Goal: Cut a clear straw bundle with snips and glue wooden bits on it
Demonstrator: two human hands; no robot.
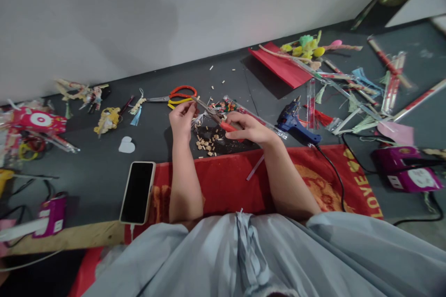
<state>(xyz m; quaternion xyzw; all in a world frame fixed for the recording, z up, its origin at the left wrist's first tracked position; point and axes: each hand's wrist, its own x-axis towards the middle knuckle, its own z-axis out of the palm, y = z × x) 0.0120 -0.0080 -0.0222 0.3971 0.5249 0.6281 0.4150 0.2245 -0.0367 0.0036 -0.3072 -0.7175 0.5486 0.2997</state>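
My right hand [250, 129] is closed around the red handles of a pair of scissors [228, 126]. Their metal blades point left toward my left hand [183, 119], which pinches a small beige piece [195, 99] close to the tips. What else lies between those fingers is hidden. Under the blades is a bunch of white thin stems [199, 120] with red and green bits. Small cut beige pieces [208, 143] are scattered on the dark table below my hands. A second pair of scissors [183, 92], with orange and yellow handles, lies beyond my left hand.
A blue glue gun [296, 123] rests to the right, its cord crossing a red towel [226, 181]. Red paper [284, 67] and wrapped sticks [393, 79] lie beyond it. On the left are a phone [138, 192], a white heart cutout [127, 145] and a pink packet [40, 120].
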